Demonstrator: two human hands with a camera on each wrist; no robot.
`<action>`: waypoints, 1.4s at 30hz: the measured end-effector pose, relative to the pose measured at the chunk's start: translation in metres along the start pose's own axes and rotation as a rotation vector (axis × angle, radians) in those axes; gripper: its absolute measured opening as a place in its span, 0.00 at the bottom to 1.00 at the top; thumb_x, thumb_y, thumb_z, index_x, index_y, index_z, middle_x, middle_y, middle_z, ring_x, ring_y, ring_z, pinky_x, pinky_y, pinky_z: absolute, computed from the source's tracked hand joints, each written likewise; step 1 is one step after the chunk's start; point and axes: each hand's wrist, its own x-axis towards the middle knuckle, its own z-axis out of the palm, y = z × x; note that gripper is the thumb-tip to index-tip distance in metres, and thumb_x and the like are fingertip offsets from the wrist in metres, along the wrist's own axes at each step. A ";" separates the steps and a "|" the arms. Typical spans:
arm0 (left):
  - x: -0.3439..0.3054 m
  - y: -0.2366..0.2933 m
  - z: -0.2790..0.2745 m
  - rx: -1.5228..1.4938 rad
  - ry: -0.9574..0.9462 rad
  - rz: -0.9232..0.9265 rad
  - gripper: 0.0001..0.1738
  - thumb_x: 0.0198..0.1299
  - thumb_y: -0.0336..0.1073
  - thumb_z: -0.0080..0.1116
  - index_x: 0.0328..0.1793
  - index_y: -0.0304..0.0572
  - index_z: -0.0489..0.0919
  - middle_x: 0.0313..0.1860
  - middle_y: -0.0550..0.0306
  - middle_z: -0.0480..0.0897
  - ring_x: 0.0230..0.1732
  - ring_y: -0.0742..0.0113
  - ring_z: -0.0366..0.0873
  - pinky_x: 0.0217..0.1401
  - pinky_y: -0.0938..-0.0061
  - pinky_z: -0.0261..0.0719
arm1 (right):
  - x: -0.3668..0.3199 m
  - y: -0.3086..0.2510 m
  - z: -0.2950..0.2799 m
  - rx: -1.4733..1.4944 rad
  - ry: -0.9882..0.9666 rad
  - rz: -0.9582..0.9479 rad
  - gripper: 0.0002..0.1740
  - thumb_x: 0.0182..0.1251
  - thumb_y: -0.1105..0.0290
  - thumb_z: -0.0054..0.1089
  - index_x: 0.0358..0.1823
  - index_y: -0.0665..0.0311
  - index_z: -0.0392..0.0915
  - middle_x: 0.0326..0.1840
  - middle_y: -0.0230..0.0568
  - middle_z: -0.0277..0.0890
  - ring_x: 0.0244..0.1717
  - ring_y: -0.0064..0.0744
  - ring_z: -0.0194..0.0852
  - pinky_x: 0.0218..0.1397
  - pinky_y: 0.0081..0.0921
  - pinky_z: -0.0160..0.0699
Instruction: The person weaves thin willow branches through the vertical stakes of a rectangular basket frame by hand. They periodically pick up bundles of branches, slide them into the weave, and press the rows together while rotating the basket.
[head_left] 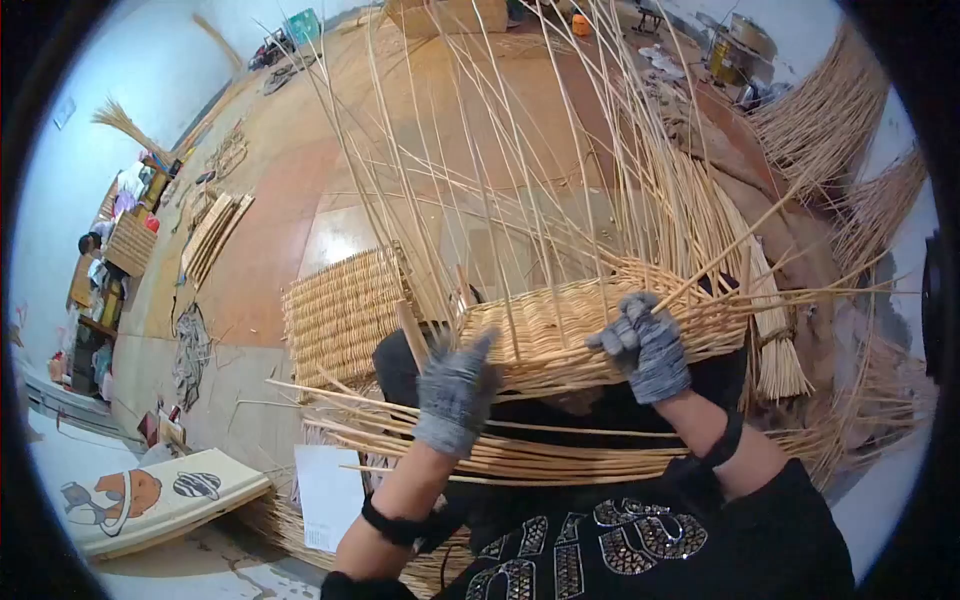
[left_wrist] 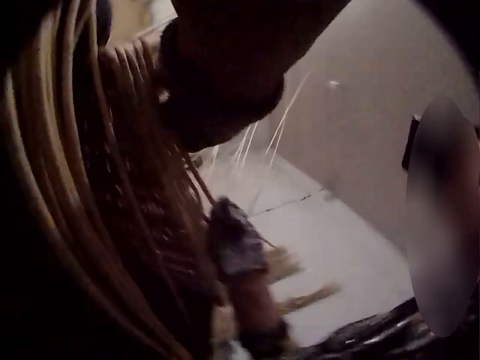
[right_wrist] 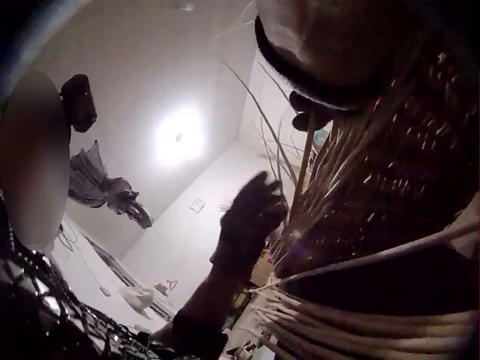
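Note:
A partly woven wicker basket point(head_left: 570, 312) lies across the person's lap, its long upright rods fanning up and away. My right hand point(head_left: 648, 355), in a grey knit glove, grips a wicker rod at the basket's near edge, fingers curled over the weave; the left wrist view shows this gloved hand point(left_wrist: 236, 240) against the dark weave. The left hand point(head_left: 455, 395), gloved the same way and blurred, is raised beside the basket's left end with fingers loosely extended. In the right wrist view the left hand point(right_wrist: 251, 217) appears dark, fingers apart, close to the upright rods.
A bundle of loose rods point(head_left: 560, 462) lies across the lap. Left of the basket stands a woven panel point(head_left: 345, 310). Large rod bundles point(head_left: 830, 110) lean at the right wall. A decorated board point(head_left: 160, 500) and a white sheet point(head_left: 330, 490) are at lower left.

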 end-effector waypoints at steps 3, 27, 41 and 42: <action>0.009 0.042 -0.002 -0.054 -0.609 -0.331 0.30 0.58 0.59 0.47 0.59 0.47 0.71 0.48 0.43 0.78 0.54 0.50 0.74 0.59 0.62 0.66 | -0.029 -0.003 0.013 -0.044 0.137 -0.012 0.07 0.66 0.65 0.51 0.36 0.59 0.66 0.19 0.30 0.66 0.25 0.28 0.71 0.49 0.47 0.76; 0.051 0.021 0.026 -0.180 -0.593 -0.580 0.30 0.46 0.68 0.54 0.42 0.54 0.83 0.38 0.52 0.83 0.44 0.54 0.80 0.48 0.63 0.73 | -0.002 -0.061 0.017 -0.496 -0.153 -0.276 0.08 0.68 0.68 0.43 0.30 0.57 0.63 0.14 0.30 0.55 0.21 0.30 0.66 0.45 0.45 0.76; 0.048 0.075 0.068 0.306 0.038 -0.483 0.22 0.43 0.54 0.58 0.37 0.46 0.80 0.37 0.45 0.78 0.41 0.52 0.75 0.49 0.60 0.70 | -0.009 -0.072 -0.005 -0.674 0.270 -0.298 0.05 0.67 0.69 0.41 0.36 0.60 0.66 0.26 0.29 0.65 0.31 0.24 0.67 0.44 0.26 0.73; 0.053 0.070 0.090 0.227 0.445 -0.217 0.16 0.46 0.44 0.52 0.40 0.46 0.77 0.36 0.48 0.76 0.41 0.53 0.74 0.49 0.62 0.69 | -0.004 -0.072 -0.027 -0.597 0.412 -0.320 0.06 0.67 0.69 0.44 0.39 0.62 0.68 0.28 0.29 0.65 0.32 0.24 0.67 0.46 0.27 0.75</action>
